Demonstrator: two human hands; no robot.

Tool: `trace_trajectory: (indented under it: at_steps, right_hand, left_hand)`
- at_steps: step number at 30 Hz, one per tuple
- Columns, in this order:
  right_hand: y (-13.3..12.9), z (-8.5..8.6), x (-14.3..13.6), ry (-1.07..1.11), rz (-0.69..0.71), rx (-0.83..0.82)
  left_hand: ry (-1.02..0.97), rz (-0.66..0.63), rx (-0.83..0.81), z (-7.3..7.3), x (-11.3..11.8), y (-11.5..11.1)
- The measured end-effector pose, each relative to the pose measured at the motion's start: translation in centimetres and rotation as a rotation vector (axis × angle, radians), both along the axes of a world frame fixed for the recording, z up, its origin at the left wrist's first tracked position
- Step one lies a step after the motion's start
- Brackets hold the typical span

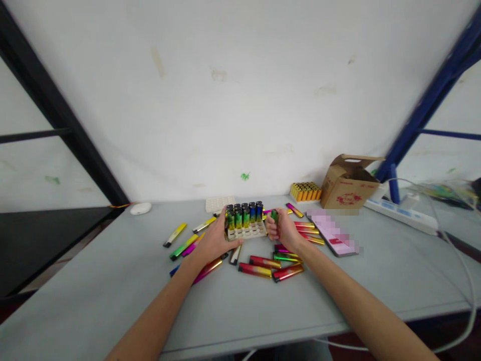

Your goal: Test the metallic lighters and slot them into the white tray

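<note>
My L hand point(215, 242) is closed round the L end of the white tray point(256, 234), long axis approx. L–R, w/ dark-topped lighters point(246, 215) upright in its far part, bare holes near side. My R hand point(283, 232) grips a green lighter point(274, 216), roughly upright, just R of tray.

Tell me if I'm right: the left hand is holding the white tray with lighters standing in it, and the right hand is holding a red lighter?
Not quite: the right hand is holding a green lighter, not a red one, as the head view shows. The left hand is holding the white tray with lighters standing in it.
</note>
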State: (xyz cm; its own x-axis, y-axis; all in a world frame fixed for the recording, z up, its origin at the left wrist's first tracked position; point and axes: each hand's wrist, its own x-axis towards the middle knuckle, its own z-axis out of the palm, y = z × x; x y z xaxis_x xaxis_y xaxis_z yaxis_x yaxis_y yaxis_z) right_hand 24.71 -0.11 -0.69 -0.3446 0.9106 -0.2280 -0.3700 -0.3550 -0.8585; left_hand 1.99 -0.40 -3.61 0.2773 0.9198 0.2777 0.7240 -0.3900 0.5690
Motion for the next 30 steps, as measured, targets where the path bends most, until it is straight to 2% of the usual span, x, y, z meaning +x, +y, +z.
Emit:
trace_trajectory:
  at_steps: [8, 14, 21, 26, 30]
  right_hand:
    - [0.1, -0.3, -0.1, -0.048, -0.022, 0.013]
    - [0.3, -0.9, -0.3, -0.048, 0.011, 0.047]
    - [0.3, -0.8, 0.0, -0.04, 0.029, 0.047]
    - [0.0, -0.7, 0.0, -0.078, 0.084, 0.121]
    - [-0.3, -0.5, 0.0, -0.069, 0.058, 0.231]
  left_hand:
    - [0.006, 0.003, 0.02, -0.2, 0.0, 0.0]
    - [-0.018, 0.004, 0.029, 0.2, 0.2, -0.1]
    - [-0.002, -0.018, 0.015, 0.4, 0.1, -0.1]
    - [0.016, -0.045, 0.059, 0.4, 0.2, -0.1]
    - [0.053, -0.037, 0.094, 0.3, 0.1, -0.1]
